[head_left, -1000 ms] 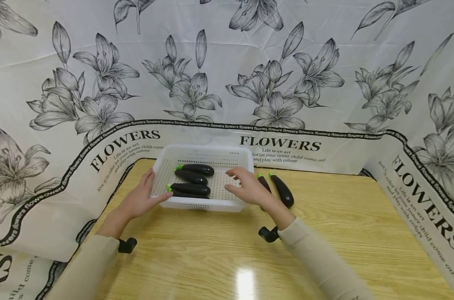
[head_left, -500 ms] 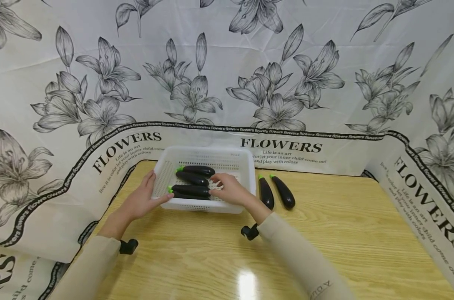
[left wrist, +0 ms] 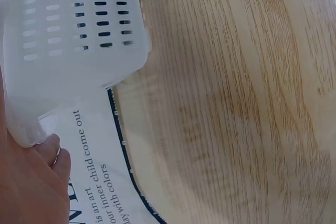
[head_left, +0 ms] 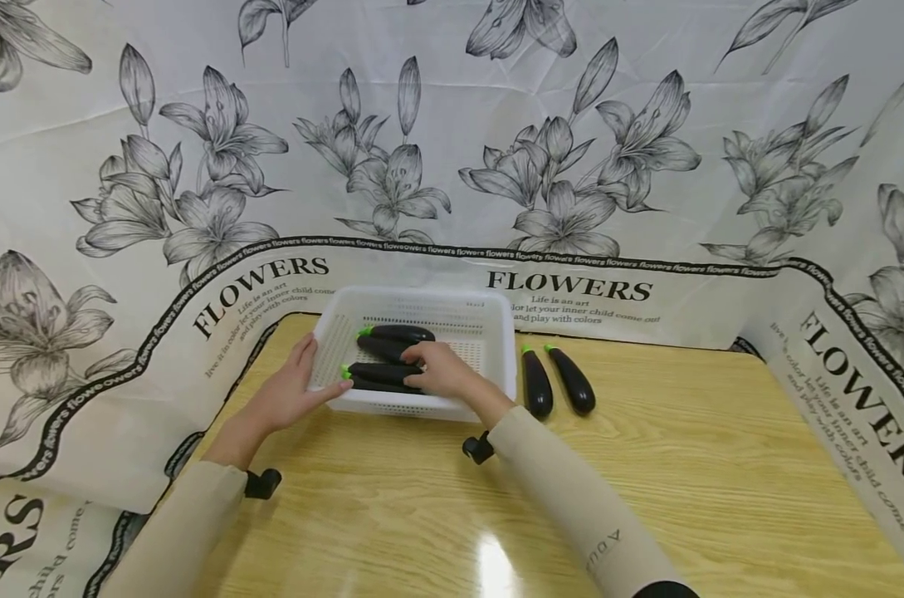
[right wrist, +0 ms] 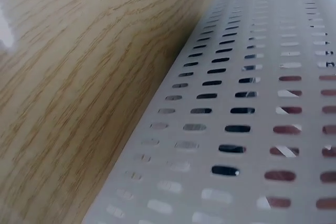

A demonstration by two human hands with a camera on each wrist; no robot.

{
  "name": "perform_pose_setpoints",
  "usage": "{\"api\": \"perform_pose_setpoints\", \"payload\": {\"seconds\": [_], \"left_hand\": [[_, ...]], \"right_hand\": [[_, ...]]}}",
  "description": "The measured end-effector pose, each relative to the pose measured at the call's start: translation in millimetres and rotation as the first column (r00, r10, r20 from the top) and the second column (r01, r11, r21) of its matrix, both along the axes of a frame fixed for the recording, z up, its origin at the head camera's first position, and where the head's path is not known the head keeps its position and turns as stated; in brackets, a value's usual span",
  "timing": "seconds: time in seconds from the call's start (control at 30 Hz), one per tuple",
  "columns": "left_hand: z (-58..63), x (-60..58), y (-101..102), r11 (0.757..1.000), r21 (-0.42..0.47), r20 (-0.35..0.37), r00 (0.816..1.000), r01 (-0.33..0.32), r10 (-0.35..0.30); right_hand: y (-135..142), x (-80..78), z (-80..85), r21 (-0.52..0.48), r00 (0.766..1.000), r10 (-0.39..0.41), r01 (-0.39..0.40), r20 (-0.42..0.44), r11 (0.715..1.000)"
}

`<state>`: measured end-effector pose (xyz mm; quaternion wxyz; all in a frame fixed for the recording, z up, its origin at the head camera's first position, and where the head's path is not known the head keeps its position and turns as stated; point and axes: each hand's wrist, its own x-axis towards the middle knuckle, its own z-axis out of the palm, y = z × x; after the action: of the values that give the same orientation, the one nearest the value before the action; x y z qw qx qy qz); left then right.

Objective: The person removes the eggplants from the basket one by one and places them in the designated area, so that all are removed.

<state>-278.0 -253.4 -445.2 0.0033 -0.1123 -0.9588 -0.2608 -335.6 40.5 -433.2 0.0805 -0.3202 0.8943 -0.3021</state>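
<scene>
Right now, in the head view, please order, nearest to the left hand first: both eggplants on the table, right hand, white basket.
1. White basket: left hand holds its left end.
2. Right hand: inside the basket.
3. Left eggplant: just right of the basket.
4. Right eggplant: farthest right.

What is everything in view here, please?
basket: one, white, on table
eggplants inside: four visible, dark, green-tipped, in basket
eggplants outside: two, dark, green-tipped, right of basket
table: one, yellowish wood, under basket
cloth: count unclear, white, black-printed, around table
cropped item: one, black, over right sleeve, unidentifiable
wrist devices: two, black, at wrists
sleeves: two, beige, on arms
left hand: one, bare, gripping basket's left end
right hand: one, bare, inside basket at eggplants' right ends
</scene>
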Motion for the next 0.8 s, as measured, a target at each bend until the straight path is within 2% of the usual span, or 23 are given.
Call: {"api": "perform_pose_setpoints", "payload": {"seconds": [0.33,0.6,0.8], "left_hand": [[2.1,-0.6,2.6,1.000,0.002,-0.012,1.000,0.019,-0.019],[1.5,-1.7,0.7,1.000,-0.002,-0.016,1.000,0.017,-0.017],[-1.2,-0.7,-2.0,1.000,-0.001,-0.008,1.000,0.014,-0.014]], "right_hand": [[-12.7,-0.3,6.2,0.103,0.999,0.030,-0.026,-0.038,0.994],[-17.1,-2.3,3.9,0.233,1.000,-0.013,0.016,-0.012,0.972],[-18.9,-0.2,0.2,0.245,0.999,-0.044,0.042,0.006,0.969]]}}
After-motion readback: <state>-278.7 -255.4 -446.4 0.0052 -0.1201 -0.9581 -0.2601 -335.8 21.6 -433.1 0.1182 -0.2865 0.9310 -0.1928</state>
